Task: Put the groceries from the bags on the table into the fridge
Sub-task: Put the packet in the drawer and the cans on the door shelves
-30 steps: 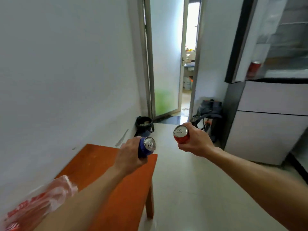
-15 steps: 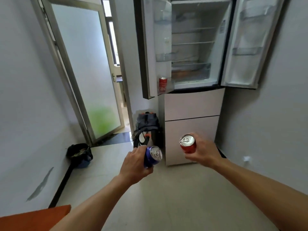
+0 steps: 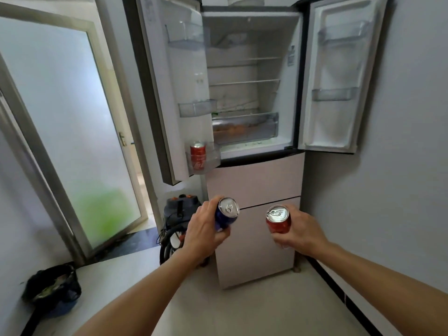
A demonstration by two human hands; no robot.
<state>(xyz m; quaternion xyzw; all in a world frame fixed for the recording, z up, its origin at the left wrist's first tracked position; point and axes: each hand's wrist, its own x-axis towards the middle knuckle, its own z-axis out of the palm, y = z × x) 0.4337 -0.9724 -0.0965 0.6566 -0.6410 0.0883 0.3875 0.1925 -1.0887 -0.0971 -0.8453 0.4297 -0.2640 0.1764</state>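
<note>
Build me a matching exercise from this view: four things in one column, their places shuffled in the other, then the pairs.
Things:
1. blue can
2. nearer red can
3. farther red can
4. black bag

Places:
a. lowest bin of the fridge's left door
b. left hand
c. floor, far left
d. right hand

Pairs: 1-b, 2-d, 3-a, 4-c.

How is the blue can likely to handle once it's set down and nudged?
Probably stiff: the blue can looks undented in the left hand. Its tab looks unopened, so it is likely full and heavy for its size. Laid sideways, the round body would probably roll.
</note>
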